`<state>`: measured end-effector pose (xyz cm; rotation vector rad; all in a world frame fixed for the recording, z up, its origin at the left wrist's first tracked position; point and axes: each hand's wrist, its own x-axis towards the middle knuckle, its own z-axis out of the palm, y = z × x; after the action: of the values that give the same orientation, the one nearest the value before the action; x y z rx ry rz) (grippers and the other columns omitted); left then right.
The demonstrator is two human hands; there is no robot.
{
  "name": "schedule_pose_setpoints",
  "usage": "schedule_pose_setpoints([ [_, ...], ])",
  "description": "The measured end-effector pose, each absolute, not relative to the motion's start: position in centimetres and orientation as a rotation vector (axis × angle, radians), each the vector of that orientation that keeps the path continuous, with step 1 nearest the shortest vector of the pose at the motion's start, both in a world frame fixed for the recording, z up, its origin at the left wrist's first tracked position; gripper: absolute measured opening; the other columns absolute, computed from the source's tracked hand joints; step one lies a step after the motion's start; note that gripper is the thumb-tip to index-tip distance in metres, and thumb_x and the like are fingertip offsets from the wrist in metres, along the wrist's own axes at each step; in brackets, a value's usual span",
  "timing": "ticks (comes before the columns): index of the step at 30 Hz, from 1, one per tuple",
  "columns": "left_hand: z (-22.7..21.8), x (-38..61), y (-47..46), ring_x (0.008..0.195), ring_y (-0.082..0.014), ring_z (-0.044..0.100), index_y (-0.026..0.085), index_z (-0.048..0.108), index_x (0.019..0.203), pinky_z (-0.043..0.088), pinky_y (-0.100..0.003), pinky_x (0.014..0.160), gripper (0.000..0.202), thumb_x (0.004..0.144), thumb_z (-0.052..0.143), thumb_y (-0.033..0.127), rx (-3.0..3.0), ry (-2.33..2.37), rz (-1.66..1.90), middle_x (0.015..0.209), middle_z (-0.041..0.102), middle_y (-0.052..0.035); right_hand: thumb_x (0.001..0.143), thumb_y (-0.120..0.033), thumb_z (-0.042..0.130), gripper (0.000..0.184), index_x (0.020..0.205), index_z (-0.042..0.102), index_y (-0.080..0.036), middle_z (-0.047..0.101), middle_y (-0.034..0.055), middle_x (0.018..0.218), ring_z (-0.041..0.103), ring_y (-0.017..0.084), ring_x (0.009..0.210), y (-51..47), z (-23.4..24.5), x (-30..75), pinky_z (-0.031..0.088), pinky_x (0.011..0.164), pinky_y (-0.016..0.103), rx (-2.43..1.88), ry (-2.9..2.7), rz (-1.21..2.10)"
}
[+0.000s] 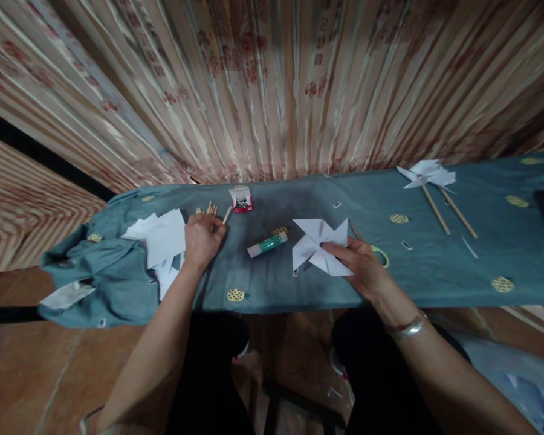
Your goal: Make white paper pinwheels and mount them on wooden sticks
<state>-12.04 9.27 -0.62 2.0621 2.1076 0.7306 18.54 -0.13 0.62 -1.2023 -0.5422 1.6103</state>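
In the head view, a white paper pinwheel (315,244) is held just right of centre above the cloth-covered table (254,287). Four pointed vanes are shown, folded towards the middle, with crisp creases and plain, unmarked paper; a small dark spot is seen at the hub. The pinwheel is gripped by the right hand (365,263), nearly closed, a digit being laid over the paper beside the hub and the others partly hidden.

At 9 o'clock from the pinwheel, a green-and-white glue stick (268,244) is passed before the left hand (203,238) is reached. There the fingers are curled nearly shut, and a wooden stick (227,214) is pinched at the fingertips, beside more sticks (212,209) and white paper pieces (165,235). An open red box (242,202) is placed at 10 o'clock, two stick-mounted pinwheels (426,174) at 2 o'clock.
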Motion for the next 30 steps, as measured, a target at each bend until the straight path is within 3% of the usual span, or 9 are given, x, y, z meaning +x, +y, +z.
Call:
schedule_pose_setpoints([
  [4, 1.3, -9.7, 6.9, 0.067, -0.0156, 0.057, 0.017, 0.068, 0.072, 0.045, -0.028, 0.067, 0.012, 0.069, 0.063, 0.028, 1.697, 1.757, 1.175, 0.078, 0.064, -0.0031, 0.05, -0.029, 0.092, 0.033, 0.077, 0.077, -0.017, 0.078, 0.0046, 0.071, 0.071, 0.018, 0.06, -0.3, 1.1, 18.6, 0.058, 0.063, 0.028, -1.178, -0.528, 1.608],
  [6, 2.0, -7.6, 4.8, 0.06, -0.0135, 0.056, 0.017, 0.069, 0.073, 0.043, -0.026, 0.061, 0.016, 0.067, 0.069, 0.031, 1.413, 1.539, 1.226, 0.065, 0.063, 0.0004, 0.049, -0.03, 0.092, 0.034, 0.077, 0.077, -0.018, 0.078, 0.004, 0.071, 0.071, 0.017, 0.059, -0.5, 1.5, 18.7, 0.058, 0.061, 0.027, -1.165, -0.543, 1.598],
  [12, 1.4, -0.9, -1.8, 0.055, -0.008, 0.054, 0.015, 0.07, 0.067, 0.042, -0.021, 0.059, 0.03, 0.053, 0.087, 0.036, 0.662, 1.069, 1.005, 0.061, 0.063, 0.0012, 0.044, -0.035, 0.093, 0.032, 0.067, 0.077, -0.021, 0.078, 0.0039, 0.071, 0.065, 0.016, 0.05, -2.0, 2.4, 19.7, 0.053, 0.052, 0.028, -1.191, -0.659, 1.59],
  [17, -0.2, 1.4, -5.1, 0.055, -0.0071, 0.053, 0.013, 0.071, 0.069, 0.043, -0.019, 0.057, 0.037, 0.052, 0.091, 0.039, 0.407, 0.934, 0.878, 0.061, 0.064, 0.0003, 0.046, -0.037, 0.093, 0.029, 0.065, 0.077, -0.021, 0.073, 0.0015, 0.06, 0.059, 0.013, 0.048, -3.9, 2.0, 20.6, 0.044, 0.046, 0.023, -1.236, -0.757, 1.661],
  [22, -1.4, 1.4, -6.7, 0.065, -0.0111, 0.063, 0.015, 0.073, 0.072, 0.05, -0.021, 0.066, 0.034, 0.054, 0.092, 0.037, 0.276, 0.921, 0.736, 0.071, 0.07, -0.0023, 0.064, -0.038, 0.085, 0.021, 0.072, 0.078, -0.02, 0.069, 0.002, 0.061, 0.057, 0.012, 0.05, -5.9, 1.8, 21.1, 0.043, 0.046, 0.021, -1.247, -1.038, 1.708],
  [26, -1.9, 0.9, -7.3, 0.057, -0.0079, 0.061, 0.015, 0.075, 0.077, 0.047, -0.017, 0.057, 0.034, 0.054, 0.092, 0.034, 0.195, 0.959, 0.647, 0.067, 0.069, -0.0009, 0.078, -0.028, 0.075, 0.01, 0.074, 0.073, -0.019, 0.066, 0.0019, 0.069, 0.06, 0.013, 0.062, -7.1, 2.3, 20.7, 0.047, 0.054, 0.022, -1.166, -1.368, 1.598],
  [30, -2.4, 0.7, -7.6, 0.057, -0.007, 0.063, 0.016, 0.077, 0.079, 0.048, -0.015, 0.056, 0.037, 0.051, 0.094, 0.033, 0.087, 0.958, 0.573, 0.071, 0.071, -0.0014, 0.085, -0.018, 0.067, 0.003, 0.082, 0.067, -0.02, 0.066, 0.0016, 0.076, 0.062, 0.013, 0.071, -7.8, 2.5, 20.0, 0.05, 0.066, 0.026, -1.023, -1.661, 1.457],
])
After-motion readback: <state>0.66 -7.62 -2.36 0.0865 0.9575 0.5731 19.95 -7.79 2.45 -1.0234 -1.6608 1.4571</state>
